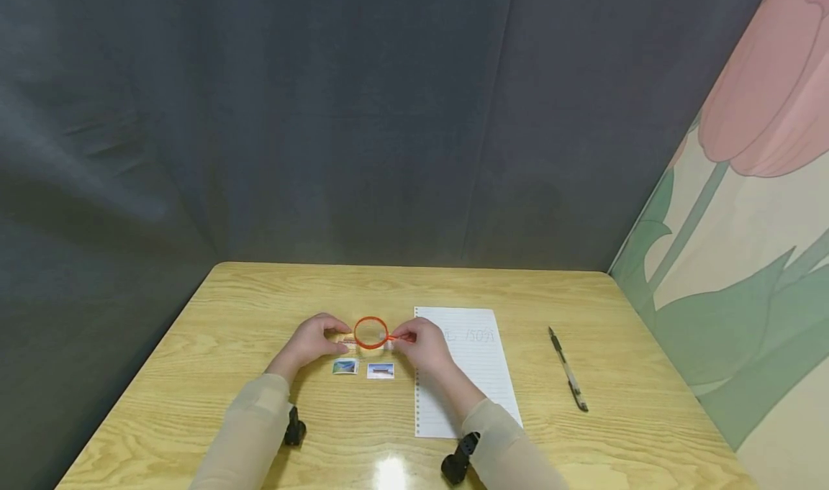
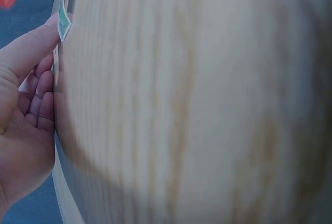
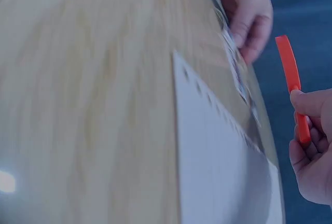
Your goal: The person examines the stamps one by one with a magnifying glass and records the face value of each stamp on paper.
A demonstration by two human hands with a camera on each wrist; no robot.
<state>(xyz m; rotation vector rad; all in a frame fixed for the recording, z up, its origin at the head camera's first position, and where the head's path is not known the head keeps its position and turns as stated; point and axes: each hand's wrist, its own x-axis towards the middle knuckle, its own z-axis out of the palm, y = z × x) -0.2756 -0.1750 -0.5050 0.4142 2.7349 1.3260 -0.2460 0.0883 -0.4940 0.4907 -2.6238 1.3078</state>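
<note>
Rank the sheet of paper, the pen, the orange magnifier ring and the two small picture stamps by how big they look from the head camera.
1. Sheet of paper: largest by far.
2. Pen.
3. Orange magnifier ring, held above the table, so nearer the camera and perhaps flattered.
4. Left stamp and right stamp: smallest, alike in size.

Quick count of stuff on counter (image 1: 214,317):

- stamps: three. One under lens (image 1: 347,341), held at its edge by left hand (image 1: 311,340); two more lying loose in front, blue-green one (image 1: 345,366) and blue one (image 1: 380,370)
- magnifier (image 1: 371,333): one, orange rim, handle in right hand (image 1: 424,345)
- paper sheet (image 1: 476,375): one, lined, punched holes down left edge
- pen (image 1: 568,369): one, off to right of sheet
- hands: two, beige sleeve on each
- black wrist cameras: two, one per arm (image 1: 294,428) (image 1: 458,461)
</note>
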